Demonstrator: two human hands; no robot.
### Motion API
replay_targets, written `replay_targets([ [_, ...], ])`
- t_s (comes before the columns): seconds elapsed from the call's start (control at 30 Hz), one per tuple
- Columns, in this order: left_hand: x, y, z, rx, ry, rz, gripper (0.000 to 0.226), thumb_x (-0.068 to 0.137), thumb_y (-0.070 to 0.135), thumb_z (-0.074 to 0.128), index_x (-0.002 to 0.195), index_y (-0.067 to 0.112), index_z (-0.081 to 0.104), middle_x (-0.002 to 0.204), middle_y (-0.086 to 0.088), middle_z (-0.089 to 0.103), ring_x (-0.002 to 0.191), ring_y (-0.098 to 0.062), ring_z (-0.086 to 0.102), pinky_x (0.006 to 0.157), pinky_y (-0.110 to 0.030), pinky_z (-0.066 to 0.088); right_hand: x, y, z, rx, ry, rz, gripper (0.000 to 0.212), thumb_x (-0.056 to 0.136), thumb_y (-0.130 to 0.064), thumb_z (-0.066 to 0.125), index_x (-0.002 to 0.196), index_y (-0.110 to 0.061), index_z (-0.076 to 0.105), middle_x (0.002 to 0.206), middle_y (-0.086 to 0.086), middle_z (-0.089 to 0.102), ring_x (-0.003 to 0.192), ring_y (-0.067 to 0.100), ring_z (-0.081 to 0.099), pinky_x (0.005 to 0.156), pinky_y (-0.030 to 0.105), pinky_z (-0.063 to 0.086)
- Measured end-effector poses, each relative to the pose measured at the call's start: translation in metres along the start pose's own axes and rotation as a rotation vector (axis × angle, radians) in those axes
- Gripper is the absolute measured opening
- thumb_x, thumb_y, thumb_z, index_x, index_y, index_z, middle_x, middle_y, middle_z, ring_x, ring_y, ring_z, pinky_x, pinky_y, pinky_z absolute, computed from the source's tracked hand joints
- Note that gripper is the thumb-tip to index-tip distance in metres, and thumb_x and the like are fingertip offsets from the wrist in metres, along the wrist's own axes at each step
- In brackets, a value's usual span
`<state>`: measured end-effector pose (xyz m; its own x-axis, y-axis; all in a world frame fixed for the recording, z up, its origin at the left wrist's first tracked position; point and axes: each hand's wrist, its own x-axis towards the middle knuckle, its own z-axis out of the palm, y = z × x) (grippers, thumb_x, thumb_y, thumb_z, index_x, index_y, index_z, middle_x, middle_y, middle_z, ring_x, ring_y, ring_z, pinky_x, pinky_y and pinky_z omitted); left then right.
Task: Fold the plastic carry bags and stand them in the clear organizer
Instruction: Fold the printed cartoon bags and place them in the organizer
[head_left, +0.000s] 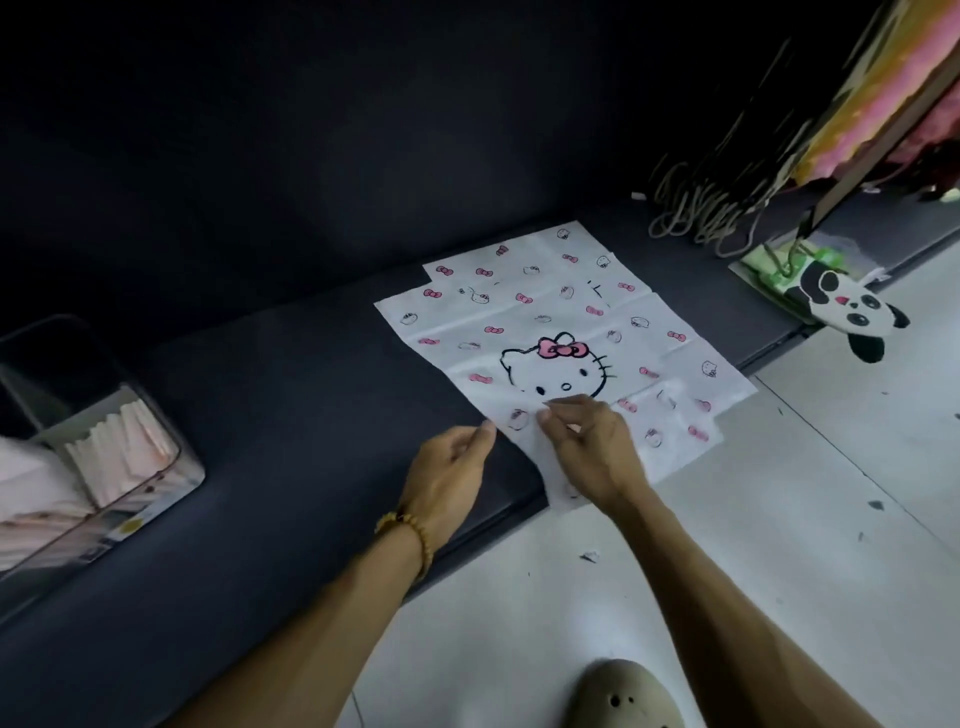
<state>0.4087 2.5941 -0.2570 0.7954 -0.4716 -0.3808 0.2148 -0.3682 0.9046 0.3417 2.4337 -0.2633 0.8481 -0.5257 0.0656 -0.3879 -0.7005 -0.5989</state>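
Nearest the camera: a beige perforated clog (626, 693) on the white floor (519, 613), between two bare forearms.

Item 1: white plastic carry bag (563, 332), printed with a large cat face wearing a pink bow plus small pink bows and cat heads. Lies flat and creased on the dark table (291, 415), at its front edge; the near corner overhangs that edge above the floor.

Item 2: right hand (592, 447), resting on the bag's near part, fingers (558, 408) curled and pinching the bag's plastic just below the cat face.

Item 3: left hand (447, 478), just beside the bag's near left edge, fingers curled, tips touching or pinching that edge; which one cannot be told. A wooden bead bracelet (408, 535) sits on its wrist.

Item 4: clear organizer (104, 441), at the table's left end, well apart from the bag. Folded pale pink-and-white bags (122, 441) stand upright in one compartment.

Item 5: panda-print bag (844, 306), at the table's right end, hanging partly over the front edge.

Item 6: bundle of bags with cord handles (701, 208), beyond the panda bag, near the right rear of the table.
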Motion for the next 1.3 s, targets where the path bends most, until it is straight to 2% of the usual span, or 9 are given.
replay_targets([
  [0.17,-0.015,-0.004,-0.028,-0.341,-0.121,-0.226,0.015,0.091,0.028,0.061,0.103,0.018,0.065,0.094,0.0,0.073,0.082,-0.013,0.071,0.069,-0.027,0.054,-0.007,-0.07,0.026,0.508,-0.137,0.114,0.041,0.098,-0.023,0.05,0.064,-0.001,0.046,0.056,0.0,0.045,0.054,0.011,0.041,0.059,0.028,0.038],
  [0.37,-0.03,-0.006,-0.059,-0.534,-0.043,-0.219,0.041,0.073,-0.007,0.073,0.111,0.003,0.063,0.104,-0.015,0.071,0.094,-0.03,0.069,0.083,-0.045,0.056,-0.034,-0.098,0.033,0.625,-0.508,0.239,0.043,0.098,-0.047,0.042,0.125,-0.019,0.062,0.095,-0.028,0.066,0.084,-0.023,0.057,0.07,-0.003,0.04],
  [0.5,-0.022,-0.006,-0.078,-0.503,0.241,-0.229,0.023,0.078,-0.005,0.07,0.099,0.003,0.068,0.097,-0.014,0.072,0.088,-0.027,0.07,0.084,-0.041,0.056,-0.058,-0.092,0.027,0.291,-0.49,0.13,0.101,0.063,-0.088,0.047,0.147,-0.034,0.031,0.147,-0.014,0.04,0.136,0.008,0.035,0.102,0.024,0.027],
  [0.6,-0.015,-0.008,-0.1,-0.482,0.254,-0.245,0.034,0.077,-0.001,0.072,0.11,-0.002,0.061,0.109,-0.017,0.068,0.095,-0.029,0.067,0.091,-0.046,0.053,-0.066,-0.078,0.017,-0.175,-0.463,-0.067,0.094,0.07,-0.068,0.064,0.148,-0.031,0.028,0.143,-0.011,0.045,0.133,0.013,0.037,0.111,0.036,0.026],
  [0.7,-0.022,-0.012,-0.124,-0.167,0.275,-0.09,0.076,0.075,0.003,0.075,0.14,0.014,0.036,0.125,0.006,0.053,0.111,-0.018,0.056,0.102,-0.036,0.044,-0.065,-0.07,0.01,-0.397,-0.286,-0.157,0.036,0.085,-0.021,0.055,0.121,-0.027,0.06,0.12,-0.005,0.064,0.116,0.021,0.054,0.105,0.038,0.035],
  [0.83,-0.046,-0.013,-0.157,0.51,0.132,0.192,0.031,0.088,0.024,0.063,0.119,0.02,0.062,0.118,0.002,0.057,0.115,-0.02,0.054,0.099,-0.026,0.038,-0.057,-0.076,-0.008,-0.359,-0.296,-0.027,0.031,0.077,-0.007,0.051,0.095,-0.024,0.07,0.091,0.0,0.071,0.089,0.029,0.062,0.079,0.031,0.047],
  [1.03,-0.08,-0.016,-0.177,1.219,-0.155,0.286,0.086,0.046,0.092,0.051,0.106,0.031,0.046,0.101,0.006,0.032,0.094,-0.013,0.036,0.08,-0.033,0.045,-0.037,-0.09,-0.026,-0.174,-0.344,-0.02,0.02,0.086,-0.008,0.058,0.097,-0.016,0.072,0.095,0.001,0.068,0.087,0.019,0.062,0.075,0.028,0.051],
  [1.17,-0.075,-0.023,-0.184,0.962,-0.031,0.43,0.03,0.087,0.05,0.058,0.069,0.027,0.053,0.096,0.006,0.041,0.094,-0.011,0.04,0.08,-0.027,0.038,-0.028,-0.094,-0.036,-0.083,-0.357,0.029,0.009,0.081,-0.016,0.073,0.076,-0.022,0.068,0.083,0.003,0.068,0.074,0.017,0.06,0.064,0.024,0.049],
  [1.3,-0.06,-0.029,-0.183,0.301,-0.055,0.204,0.028,0.096,0.027,0.053,0.086,0.003,0.067,0.094,0.004,0.066,0.091,-0.016,0.061,0.082,-0.024,0.045,-0.024,-0.084,-0.045,0.122,-0.207,0.202,0.027,0.07,-0.045,0.08,0.086,-0.029,0.066,0.082,-0.002,0.064,0.071,0.008,0.059,0.057,0.019,0.045],
])
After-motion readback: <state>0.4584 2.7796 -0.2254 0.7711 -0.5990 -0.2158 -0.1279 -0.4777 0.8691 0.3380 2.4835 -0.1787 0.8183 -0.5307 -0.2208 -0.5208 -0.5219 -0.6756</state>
